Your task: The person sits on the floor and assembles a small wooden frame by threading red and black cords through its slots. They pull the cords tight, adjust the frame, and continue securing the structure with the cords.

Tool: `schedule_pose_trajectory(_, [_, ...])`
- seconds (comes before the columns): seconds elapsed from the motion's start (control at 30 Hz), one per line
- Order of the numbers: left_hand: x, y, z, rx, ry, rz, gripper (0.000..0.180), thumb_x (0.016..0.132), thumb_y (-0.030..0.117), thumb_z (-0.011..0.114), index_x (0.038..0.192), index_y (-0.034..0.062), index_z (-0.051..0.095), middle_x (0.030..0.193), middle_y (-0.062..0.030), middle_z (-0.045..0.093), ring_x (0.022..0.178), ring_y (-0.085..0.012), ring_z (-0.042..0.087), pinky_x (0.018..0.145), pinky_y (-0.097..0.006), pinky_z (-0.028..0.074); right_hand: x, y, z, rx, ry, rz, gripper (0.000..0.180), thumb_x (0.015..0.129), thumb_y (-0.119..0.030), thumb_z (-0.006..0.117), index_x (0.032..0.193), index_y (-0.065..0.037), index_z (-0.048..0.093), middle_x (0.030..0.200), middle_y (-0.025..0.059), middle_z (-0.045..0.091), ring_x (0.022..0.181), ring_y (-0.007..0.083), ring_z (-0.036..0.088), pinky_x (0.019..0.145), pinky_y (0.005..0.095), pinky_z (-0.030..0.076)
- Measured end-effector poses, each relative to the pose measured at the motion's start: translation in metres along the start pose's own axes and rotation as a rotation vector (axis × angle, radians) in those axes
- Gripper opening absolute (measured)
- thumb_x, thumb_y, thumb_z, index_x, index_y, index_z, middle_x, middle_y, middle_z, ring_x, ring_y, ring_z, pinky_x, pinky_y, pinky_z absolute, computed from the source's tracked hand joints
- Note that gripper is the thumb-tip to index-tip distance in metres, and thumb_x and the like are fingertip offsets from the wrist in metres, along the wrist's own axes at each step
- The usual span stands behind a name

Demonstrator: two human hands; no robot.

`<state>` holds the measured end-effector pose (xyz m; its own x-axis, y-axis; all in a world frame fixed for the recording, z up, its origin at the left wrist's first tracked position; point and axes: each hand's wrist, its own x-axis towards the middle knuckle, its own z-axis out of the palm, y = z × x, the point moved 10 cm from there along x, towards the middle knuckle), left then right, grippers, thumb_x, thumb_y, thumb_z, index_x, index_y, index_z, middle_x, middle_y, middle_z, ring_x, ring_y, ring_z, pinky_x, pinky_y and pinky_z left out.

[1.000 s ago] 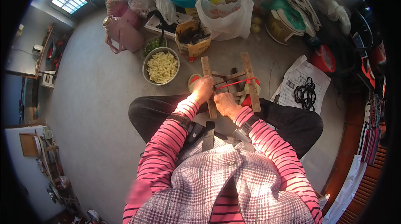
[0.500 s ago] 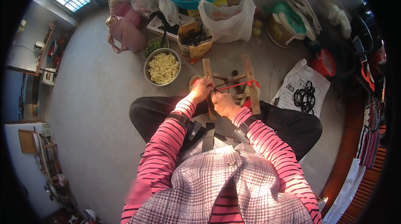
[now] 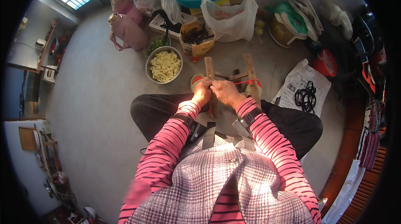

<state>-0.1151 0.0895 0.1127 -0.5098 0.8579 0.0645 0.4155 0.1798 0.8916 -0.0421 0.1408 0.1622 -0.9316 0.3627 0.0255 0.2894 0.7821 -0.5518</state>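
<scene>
While curled, both hands point(image 3: 215, 91) meet on the wooden frame point(image 3: 209, 70).

The person wore a long-sleeved top with pink and dark horizontal stripes, the sleeves reaching the wrists of the left hand point(image 3: 202, 91) and the right hand point(image 3: 225, 92). Over it sat a grey and pink plaid vest with a small button at the chest. A dark band with a small device circled each wrist. The trousers were black.
</scene>
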Motion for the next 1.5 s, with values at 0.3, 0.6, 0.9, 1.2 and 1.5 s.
schedule_pose_trajectory(0.3, [-0.010,-0.003,-0.010,0.016,0.158,-0.149,0.014,0.077,0.006,0.071,0.089,-0.0007,0.067,0.090,-0.0148,0.060,0.086,-0.0343,0.060,0.077,-0.039,0.046,-0.068,0.100,-0.070,-0.460,0.455,0.447,0.043,0.090,-0.025,0.062,0.121,-0.001,0.045,0.115,0.0193,0.054,0.116,0.0356,0.050,0.088,0.0447,0.048])
schedule_pose_trajectory(0.6, [-0.019,0.007,-0.014,0.114,0.266,-0.145,0.010,0.076,0.000,0.066,0.085,-0.0036,0.065,0.089,-0.0163,0.059,0.085,-0.0358,0.059,0.077,-0.039,0.047,-0.093,0.156,-0.032,-0.273,0.233,0.736,0.063,0.092,-0.025,0.059,0.138,-0.002,0.024,0.118,0.0265,0.054,0.089,0.0439,0.065,0.073,0.0514,0.054])
schedule_pose_trajectory(0.9, [-0.026,-0.024,-0.022,0.218,0.284,-0.346,0.016,0.079,0.010,0.067,0.082,-0.0056,0.068,0.082,-0.0165,0.065,0.081,-0.0298,0.064,0.072,-0.036,0.049,-0.091,0.152,-0.033,-0.301,0.205,0.726,0.066,0.091,-0.022,0.062,0.137,0.002,0.022,0.113,0.0280,0.055,0.086,0.0417,0.066,0.071,0.0483,0.055])
schedule_pose_trajectory(1.2, [-0.041,-0.077,0.000,-0.421,0.139,-0.782,0.011,0.088,0.010,0.065,0.091,-0.0009,0.068,0.080,-0.0074,0.064,0.074,-0.0174,0.062,0.059,-0.033,0.053,-0.092,0.156,-0.032,-0.228,0.229,0.677,0.061,0.093,-0.029,0.058,0.137,0.000,0.026,0.118,0.0280,0.057,0.094,0.0461,0.063,0.077,0.0517,0.053])
schedule_pose_trajectory(1.5, [-0.047,-0.076,-0.008,-0.536,0.126,-0.905,0.012,0.089,0.012,0.064,0.095,0.0030,0.060,0.081,-0.0068,0.067,0.067,-0.0174,0.068,0.053,-0.029,0.049,-0.092,0.164,-0.026,-0.201,0.181,0.646,0.068,0.094,-0.034,0.058,0.141,0.001,0.024,0.120,0.0279,0.057,0.098,0.0451,0.062,0.082,0.0506,0.051])
